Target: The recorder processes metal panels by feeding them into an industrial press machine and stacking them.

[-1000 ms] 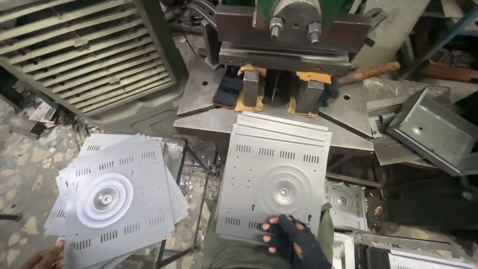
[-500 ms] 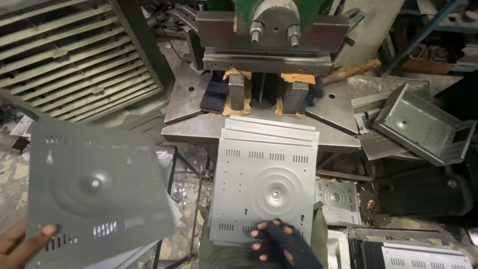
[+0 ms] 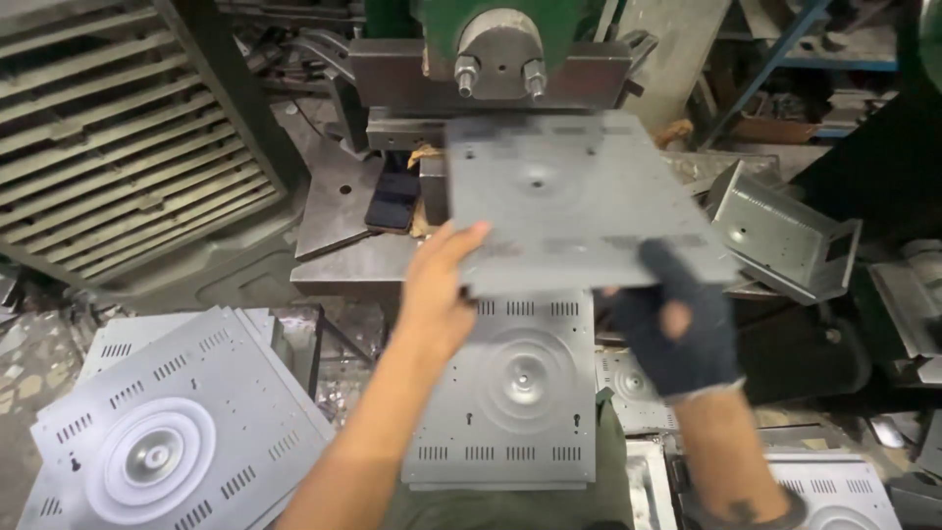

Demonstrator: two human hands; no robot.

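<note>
1. Blurred grey square sheet-metal plate (image 3: 579, 201) with a round embossed centre held up in the air, just in front of the green and grey press machine (image 3: 500, 59); tilted slightly, near edge lowest.
2. Bare left hand (image 3: 437, 290) gripping the plate's near left edge; thumb on top near the corner, fingers underneath and hidden.
3. Right hand (image 3: 677, 319) in a dark fingerless glove clamped on the plate's near right edge; thumb (image 3: 659, 260) lying on the upper face, other fingers curled below.
4. Second grey perforated plate (image 3: 515, 383) with concentric rings lying flat directly beneath both hands, resting over the lap; slotted vents along its top and bottom edges.
5. Fanned stack of similar grey plates (image 3: 162, 442) low on the left, well apart from the held plate.
6. Bent grey metal bracket (image 3: 780, 236) lying to the right of the press bed; dark phone-like slab (image 3: 392, 201) on the steel bed (image 3: 334, 260) at left.
7. Louvred metal panel (image 3: 118, 147) leaning at upper left.
</note>
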